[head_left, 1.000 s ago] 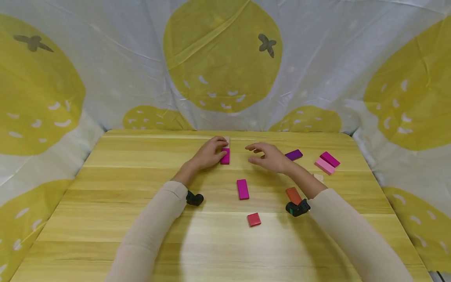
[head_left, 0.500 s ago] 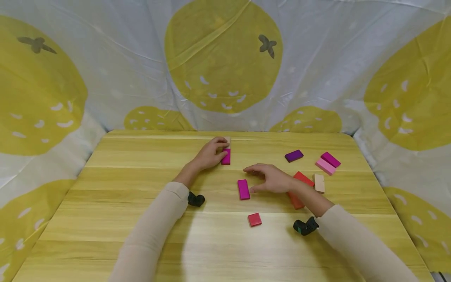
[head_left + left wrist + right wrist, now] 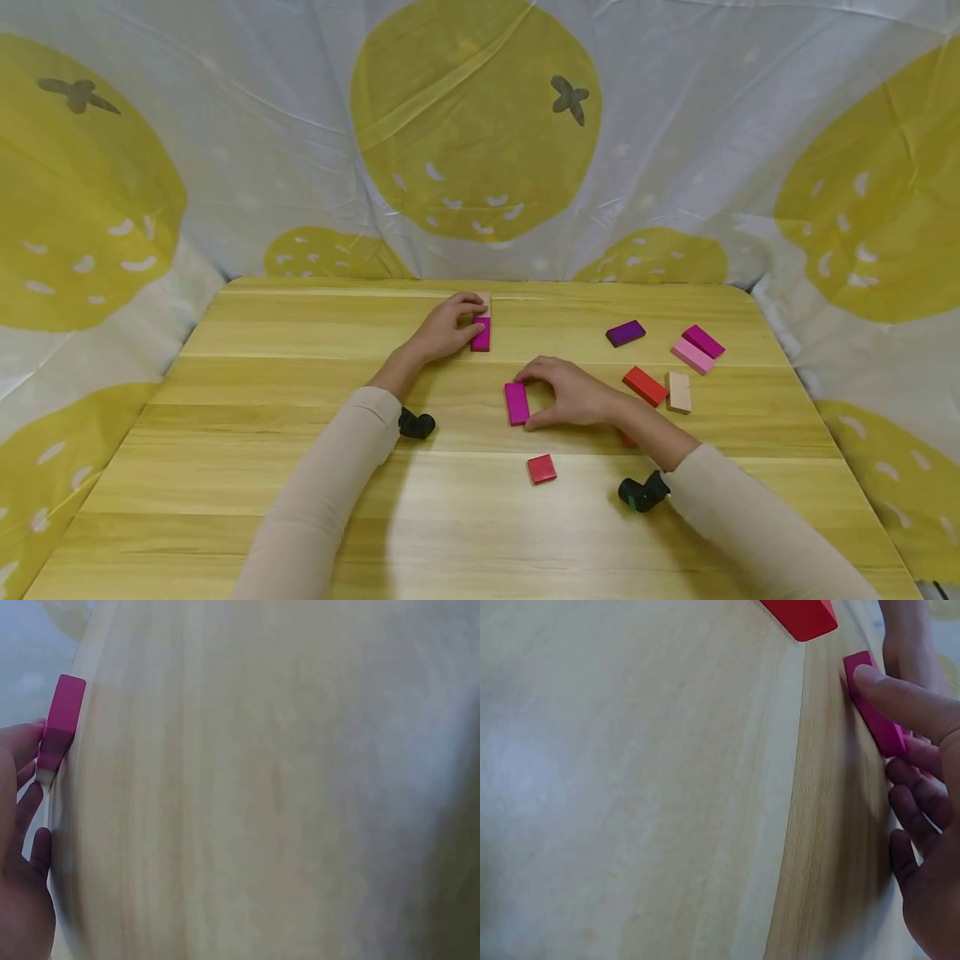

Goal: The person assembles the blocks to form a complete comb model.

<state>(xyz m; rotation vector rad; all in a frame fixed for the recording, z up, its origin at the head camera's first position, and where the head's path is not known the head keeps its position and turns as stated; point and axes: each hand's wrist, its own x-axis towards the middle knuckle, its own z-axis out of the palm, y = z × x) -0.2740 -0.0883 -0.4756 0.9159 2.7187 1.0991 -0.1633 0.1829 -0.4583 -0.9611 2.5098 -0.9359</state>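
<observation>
In the head view, my left hand (image 3: pixel 445 327) rests at a magenta block (image 3: pixel 481 335) and the pale wooden block (image 3: pixel 486 303) adjoining its far end. Its thumb touches the magenta one and its bent fingers reach the pale one, partly covering it. Closer to me, my right hand (image 3: pixel 572 392) spans a second magenta block (image 3: pixel 516 404) lying flat, index finger at the far end and thumb at the near end. The right wrist view shows that same magenta block (image 3: pixel 875 720) between thumb and fingers.
A small red block (image 3: pixel 542 468) lies nearer me. To the right are a red block (image 3: pixel 646 386), a pale wooden block (image 3: pixel 678 392), a purple block (image 3: pixel 626 333), a pink block (image 3: pixel 692 355) and another magenta block (image 3: pixel 703 340). My right forearm partly hides an orange block (image 3: pixel 628 440).
My right hand has come toward me from the back of the table and closed its thumb and index finger on the nearer magenta block. My left hand has stayed in place.
</observation>
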